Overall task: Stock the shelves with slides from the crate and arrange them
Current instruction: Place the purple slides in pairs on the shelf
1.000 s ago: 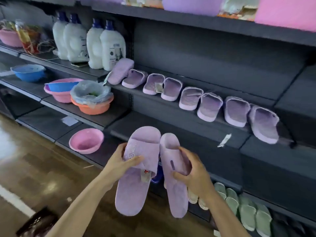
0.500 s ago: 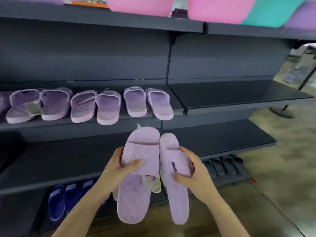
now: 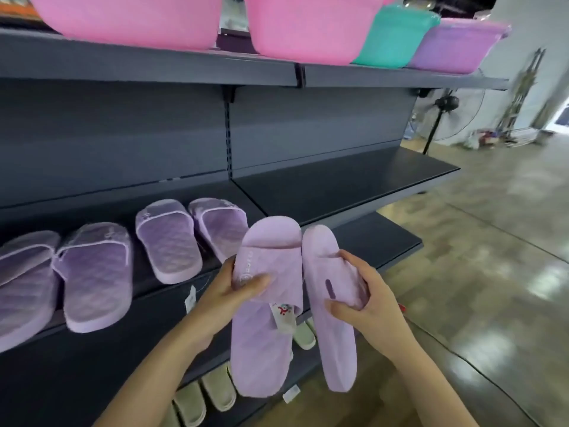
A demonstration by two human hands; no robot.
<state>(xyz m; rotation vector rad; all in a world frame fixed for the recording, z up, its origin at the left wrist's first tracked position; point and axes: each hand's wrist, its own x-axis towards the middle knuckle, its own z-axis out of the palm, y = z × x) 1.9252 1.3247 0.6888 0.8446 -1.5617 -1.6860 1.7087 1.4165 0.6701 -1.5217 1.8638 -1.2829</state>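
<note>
I hold a pair of lilac slides in front of the dark shelving. My left hand (image 3: 229, 292) grips the strap of the left slide (image 3: 264, 340), which faces me and carries a paper tag (image 3: 282, 315). My right hand (image 3: 365, 306) grips the strap of the right slide (image 3: 331, 340), which is turned on its side. Behind them, a row of matching lilac slides (image 3: 167, 238) lies along the middle shelf (image 3: 348, 180), ending just left of my hands. The shelf section to the right of that row is bare.
Pink tubs (image 3: 308, 26), a teal tub (image 3: 391, 35) and a purple tub (image 3: 452, 44) sit on the top shelf. Pale green slides (image 3: 215, 392) lie on the bottom shelf. A standing fan (image 3: 443, 109) is at the aisle's far end; concrete floor (image 3: 492, 241) lies to the right.
My view has swung right along the shelving, past the bottles and basins to the end of the slide row. Both hands keep the same grip on the pair.
</note>
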